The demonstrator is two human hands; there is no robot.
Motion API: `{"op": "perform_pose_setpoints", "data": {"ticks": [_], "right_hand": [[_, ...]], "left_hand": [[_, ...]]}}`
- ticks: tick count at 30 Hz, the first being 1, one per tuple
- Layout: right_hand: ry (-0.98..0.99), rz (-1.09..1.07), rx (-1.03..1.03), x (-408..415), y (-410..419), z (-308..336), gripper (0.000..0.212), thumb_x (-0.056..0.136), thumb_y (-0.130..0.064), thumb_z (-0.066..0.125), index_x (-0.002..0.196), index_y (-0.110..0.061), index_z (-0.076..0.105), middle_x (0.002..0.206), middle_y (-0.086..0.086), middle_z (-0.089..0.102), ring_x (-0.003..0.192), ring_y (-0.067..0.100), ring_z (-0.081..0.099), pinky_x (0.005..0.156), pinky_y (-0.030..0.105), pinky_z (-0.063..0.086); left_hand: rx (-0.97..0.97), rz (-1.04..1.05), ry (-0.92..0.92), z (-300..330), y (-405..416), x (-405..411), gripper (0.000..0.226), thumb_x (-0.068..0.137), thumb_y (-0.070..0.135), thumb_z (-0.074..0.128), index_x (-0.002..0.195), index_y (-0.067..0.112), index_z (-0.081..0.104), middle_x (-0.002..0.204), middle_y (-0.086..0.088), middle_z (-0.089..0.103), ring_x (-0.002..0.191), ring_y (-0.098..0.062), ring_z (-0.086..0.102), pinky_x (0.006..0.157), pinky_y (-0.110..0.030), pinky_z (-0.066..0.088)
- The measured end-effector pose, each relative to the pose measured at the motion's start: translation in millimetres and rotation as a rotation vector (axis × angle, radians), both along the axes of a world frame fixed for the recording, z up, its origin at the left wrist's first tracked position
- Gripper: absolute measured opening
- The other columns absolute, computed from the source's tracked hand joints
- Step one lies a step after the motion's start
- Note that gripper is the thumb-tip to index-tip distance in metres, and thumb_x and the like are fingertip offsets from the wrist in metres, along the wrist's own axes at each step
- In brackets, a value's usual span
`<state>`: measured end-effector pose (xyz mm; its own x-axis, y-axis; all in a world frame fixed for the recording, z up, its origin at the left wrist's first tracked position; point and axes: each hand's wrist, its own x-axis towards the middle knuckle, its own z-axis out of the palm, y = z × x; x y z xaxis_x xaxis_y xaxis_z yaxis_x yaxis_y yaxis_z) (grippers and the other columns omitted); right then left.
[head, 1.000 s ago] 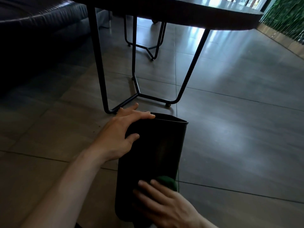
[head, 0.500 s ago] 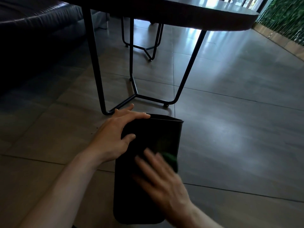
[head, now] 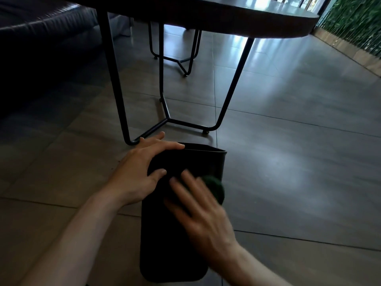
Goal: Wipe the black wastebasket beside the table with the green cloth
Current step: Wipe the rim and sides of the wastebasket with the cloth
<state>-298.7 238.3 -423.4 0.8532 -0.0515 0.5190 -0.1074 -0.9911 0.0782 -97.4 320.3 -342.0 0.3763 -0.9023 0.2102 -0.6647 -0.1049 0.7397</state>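
The black wastebasket (head: 165, 240) stands on the tiled floor just in front of the table's legs, its near wall facing me. My left hand (head: 140, 170) grips its upper left rim, fingers over the top edge and thumb on the wall. My right hand (head: 198, 211), blurred with motion, presses the green cloth (head: 215, 187) flat against the upper right part of the near wall. Only a dark green bulge of the cloth shows past my fingers.
A dark table (head: 226, 19) on thin black metal legs (head: 117, 85) stands right behind the basket. A dark sofa (head: 41, 38) fills the upper left. A green plant wall (head: 358, 21) with a wooden kerb runs along the far right. Grey floor tiles (head: 299, 162) spread to the right.
My right hand has slid the cloth up the basket's near wall, from near the bottom to just below the rim. My left hand has stayed on the rim.
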Motion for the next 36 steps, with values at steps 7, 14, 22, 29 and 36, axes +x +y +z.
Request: {"op": "perform_pose_setpoints", "data": {"ticks": [7,14,22,29,36], "right_hand": [[0.109,0.082,-0.073,-40.3,-14.8,-5.9,0.039,0.110,-0.023,0.050,0.148,-0.021,0.054,0.165,0.013,0.036,0.156,0.038,0.024,0.123,0.051,0.033],[-0.082,-0.149,0.058,21.6,-12.7,23.7,0.048,0.104,-0.029,0.062,0.149,-0.012,0.053,0.164,0.016,0.035,0.158,0.039,0.015,0.129,0.052,0.015],[0.135,0.124,-0.133,-41.5,-1.8,-15.5,0.038,0.111,-0.020,0.049,0.148,-0.018,0.055,0.161,0.012,0.044,0.156,0.038,0.025,0.124,0.049,0.032],[-0.087,-0.146,0.142,10.3,-15.4,23.4,0.045,0.104,-0.028,0.061,0.147,-0.014,0.056,0.163,0.015,0.038,0.158,0.039,0.018,0.125,0.057,0.028],[0.198,0.197,-0.187,-42.1,9.8,-19.9,0.034,0.111,-0.015,0.048,0.143,-0.018,0.058,0.157,0.011,0.049,0.156,0.038,0.026,0.122,0.046,0.036]], "left_hand": [[0.009,0.010,0.021,1.5,3.5,-0.2,0.076,0.084,0.000,0.072,0.131,0.056,0.052,0.153,0.015,0.042,0.149,0.006,0.017,0.126,-0.042,0.014],[-0.001,-0.010,-0.007,-0.3,0.2,1.2,0.082,0.079,-0.009,0.067,0.130,0.054,0.054,0.153,0.012,0.045,0.148,0.007,0.019,0.125,-0.032,0.010],[0.033,-0.001,0.046,1.4,3.8,0.0,0.076,0.085,0.001,0.073,0.128,0.060,0.052,0.156,0.013,0.040,0.153,-0.004,0.015,0.126,-0.046,0.015],[0.026,0.011,0.039,1.2,3.7,0.9,0.075,0.085,0.002,0.073,0.129,0.059,0.052,0.154,0.014,0.042,0.152,-0.002,0.018,0.126,-0.046,0.017],[0.037,0.006,0.057,-0.6,1.9,0.0,0.077,0.084,0.001,0.073,0.128,0.061,0.052,0.155,0.014,0.041,0.153,-0.006,0.016,0.126,-0.046,0.016]]}}
